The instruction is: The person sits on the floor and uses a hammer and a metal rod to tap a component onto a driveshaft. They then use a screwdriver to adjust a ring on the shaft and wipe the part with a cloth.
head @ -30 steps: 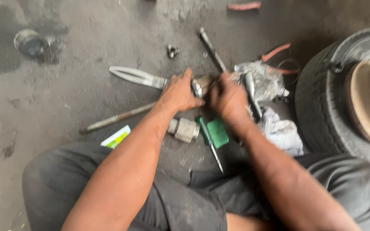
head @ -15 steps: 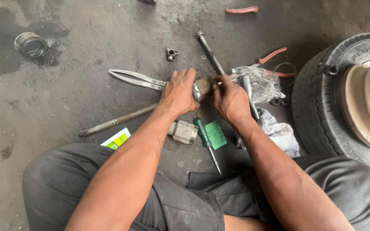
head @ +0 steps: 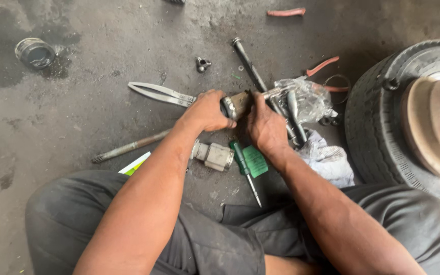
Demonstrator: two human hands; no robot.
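Both hands grip one greasy metal cylinder part [head: 236,103] held just above the concrete floor. My left hand [head: 205,109] wraps its left end, and my right hand [head: 265,125] holds its right side, fingers curled over it. Directly below the hands lie a second metal cylinder [head: 214,154], a green-handled screwdriver [head: 244,167] and a small green packet [head: 255,161]. Long metal pliers [head: 160,93] lie just left of my left hand.
A tyre with a rusty brake drum [head: 423,122] stands at the right. A long socket bar [head: 248,62], a clear plastic bag with parts [head: 309,99], a white rag [head: 328,160], a thin rod [head: 128,147], a small fitting [head: 202,64] and a tin [head: 35,52] lie around.
The view has shifted slightly, and both hands have stayed clasped on the metal cylinder part with little movement.
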